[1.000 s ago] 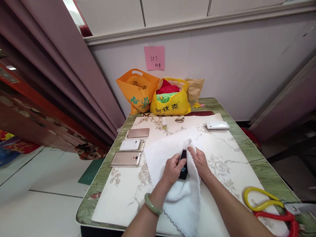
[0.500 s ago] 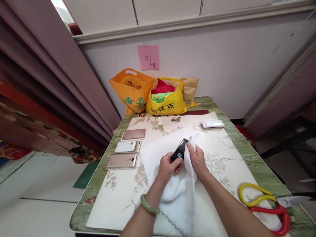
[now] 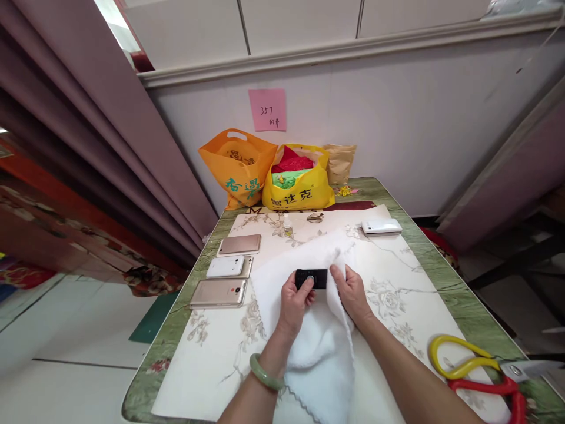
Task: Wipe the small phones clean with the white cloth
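My left hand (image 3: 295, 301) grips a black mobile phone (image 3: 319, 278) by its left end, thumb across its buttons. The phone lies nearly level, long side running left to right. Fingers of my right hand (image 3: 353, 293) pinch a fold of a white cloth (image 3: 315, 347) against the phone's right end, which the cloth covers. The rest of the cloth spreads beneath both hands and hangs toward me.
At left lie a rose-gold phone (image 3: 241, 244), a white phone (image 3: 225, 266) and a gold phone (image 3: 218, 292). A white device (image 3: 381, 227) sits at right, scissors (image 3: 481, 377) near the right corner. Behind stand an orange bag (image 3: 241, 171), a yellow bag (image 3: 300, 191) and a small bottle (image 3: 288, 225).
The black phone has turned from a slant to nearly level. My right hand and its cloth fold have come down slightly over the phone's right end.
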A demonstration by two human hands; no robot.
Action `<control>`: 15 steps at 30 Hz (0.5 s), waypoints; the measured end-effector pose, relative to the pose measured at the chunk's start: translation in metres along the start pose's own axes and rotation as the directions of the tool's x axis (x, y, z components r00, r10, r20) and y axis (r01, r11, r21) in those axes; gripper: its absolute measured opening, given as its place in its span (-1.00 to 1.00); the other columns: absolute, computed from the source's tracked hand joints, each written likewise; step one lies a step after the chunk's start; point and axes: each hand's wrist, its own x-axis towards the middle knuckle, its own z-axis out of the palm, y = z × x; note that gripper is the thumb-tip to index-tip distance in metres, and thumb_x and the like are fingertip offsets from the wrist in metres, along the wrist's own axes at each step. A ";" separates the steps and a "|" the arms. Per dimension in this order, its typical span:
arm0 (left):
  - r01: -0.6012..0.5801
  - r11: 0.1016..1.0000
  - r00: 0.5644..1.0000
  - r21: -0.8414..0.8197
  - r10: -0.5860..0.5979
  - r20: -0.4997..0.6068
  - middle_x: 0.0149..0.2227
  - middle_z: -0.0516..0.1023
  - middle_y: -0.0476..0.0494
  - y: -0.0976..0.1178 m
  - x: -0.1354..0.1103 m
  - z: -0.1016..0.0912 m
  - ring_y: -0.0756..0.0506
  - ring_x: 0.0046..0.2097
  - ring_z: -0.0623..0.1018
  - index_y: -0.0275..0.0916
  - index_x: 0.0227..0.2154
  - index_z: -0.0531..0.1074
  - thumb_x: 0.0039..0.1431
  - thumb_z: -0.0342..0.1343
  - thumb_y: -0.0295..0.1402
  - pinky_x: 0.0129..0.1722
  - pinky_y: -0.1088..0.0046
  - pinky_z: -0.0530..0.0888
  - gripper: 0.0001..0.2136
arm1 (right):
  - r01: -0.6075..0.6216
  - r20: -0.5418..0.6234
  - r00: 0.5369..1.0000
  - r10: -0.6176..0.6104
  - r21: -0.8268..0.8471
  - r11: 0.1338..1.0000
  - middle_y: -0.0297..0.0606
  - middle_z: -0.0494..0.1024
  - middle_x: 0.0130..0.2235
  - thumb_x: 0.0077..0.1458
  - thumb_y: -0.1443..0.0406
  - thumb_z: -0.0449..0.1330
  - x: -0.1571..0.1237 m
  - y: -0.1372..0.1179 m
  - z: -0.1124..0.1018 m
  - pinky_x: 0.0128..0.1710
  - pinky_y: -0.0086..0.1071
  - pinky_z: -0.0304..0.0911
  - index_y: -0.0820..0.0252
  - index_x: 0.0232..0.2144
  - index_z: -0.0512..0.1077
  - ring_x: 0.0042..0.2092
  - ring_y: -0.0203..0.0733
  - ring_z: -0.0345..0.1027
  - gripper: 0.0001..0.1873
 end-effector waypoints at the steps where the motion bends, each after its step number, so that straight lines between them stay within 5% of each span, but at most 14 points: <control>1: 0.003 0.999 1.000 0.043 -0.004 0.028 -0.63 0.38 0.08 0.000 -0.001 0.000 0.10 -0.62 0.32 -0.28 -0.35 0.36 0.01 0.26 -0.14 -0.64 0.62 0.21 -0.69 | -0.021 -0.030 0.999 0.021 0.029 0.999 -0.40 0.31 -0.52 0.14 -0.04 0.11 0.001 0.001 -0.001 -0.43 -0.43 0.17 0.20 -0.41 0.34 -0.46 -0.28 0.13 -0.58; 5: 0.002 0.999 1.000 0.033 -0.003 0.025 -0.64 0.36 0.09 -0.003 0.001 -0.001 0.09 -0.62 0.32 -0.27 -0.37 0.37 -0.04 0.29 -0.13 -0.65 0.61 0.21 -0.67 | -0.023 -0.031 0.999 0.023 -0.007 1.000 -0.42 0.25 -0.54 0.16 -0.06 0.07 0.002 0.002 -0.002 -0.48 -0.44 0.10 0.18 -0.45 0.28 -0.49 -0.29 0.08 -0.57; 8: -0.017 0.992 0.990 -0.128 -0.002 -0.144 -0.62 0.36 0.11 -0.007 0.008 -0.004 0.10 -0.61 0.32 -0.24 -0.40 0.35 -0.06 0.30 -0.11 -0.60 0.61 0.25 -0.66 | 0.126 0.129 0.987 -0.099 -0.220 0.967 -0.42 0.22 -0.56 0.18 -0.04 0.05 0.000 -0.001 0.000 -0.47 -0.45 0.05 0.17 -0.52 0.27 -0.48 -0.30 0.07 -0.56; 11: -0.120 0.976 0.964 -0.181 0.071 -0.257 -0.55 0.37 0.10 -0.010 0.013 -0.006 0.09 -0.52 0.35 -0.24 -0.44 0.34 -0.03 0.28 -0.10 -0.49 0.59 0.32 -0.67 | 0.325 0.338 0.921 -0.194 -0.391 0.861 -0.41 0.22 -0.57 0.21 0.02 0.04 -0.004 -0.009 0.003 -0.46 -0.45 0.00 0.17 -0.57 0.25 -0.49 -0.32 0.07 -0.56; 15: -0.189 0.978 0.973 0.087 0.198 -0.114 -0.44 0.42 0.01 -0.010 0.010 -0.004 0.01 -0.37 0.40 -0.25 -0.39 0.40 0.09 0.18 -0.10 -0.31 0.53 0.37 -0.71 | 0.368 0.368 0.905 -0.214 -0.422 0.829 -0.38 0.31 -0.53 0.26 0.05 -0.03 -0.007 -0.014 0.004 -0.43 -0.45 0.02 0.18 -0.52 0.30 -0.48 -0.31 0.13 -0.58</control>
